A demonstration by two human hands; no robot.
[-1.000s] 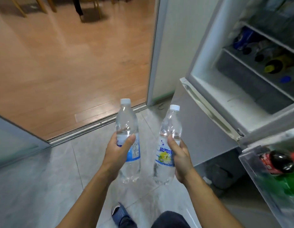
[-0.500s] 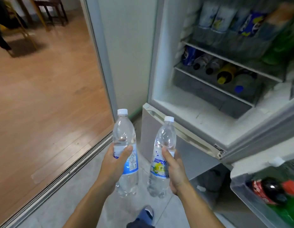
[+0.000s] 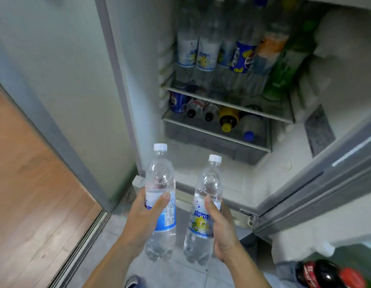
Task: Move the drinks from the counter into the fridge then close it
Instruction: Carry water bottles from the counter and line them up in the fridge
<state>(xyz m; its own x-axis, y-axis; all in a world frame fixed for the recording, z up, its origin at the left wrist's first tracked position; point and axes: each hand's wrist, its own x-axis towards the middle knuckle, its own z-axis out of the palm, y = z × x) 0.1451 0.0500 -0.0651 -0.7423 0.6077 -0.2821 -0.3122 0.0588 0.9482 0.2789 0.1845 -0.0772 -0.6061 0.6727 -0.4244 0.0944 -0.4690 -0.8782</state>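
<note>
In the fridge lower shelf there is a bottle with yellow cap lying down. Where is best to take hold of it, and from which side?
Probably by the neck, just behind the yellow cap, coming straight in from the open front. The yellow-capped bottle lies on its side with the cap toward the door, and other lying bottles sit close on both sides, so its body offers little room for fingers.

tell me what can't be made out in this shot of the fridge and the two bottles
- Head view: upper-shelf bottles, tops cut off by the frame's top edge.
- Door-rack bottles, cut off by the bottom-right corner and blurred.
- Left bottle label, mostly covered by the left hand.
- Right bottle label, small print too blurred; right hand covers its side.
</note>
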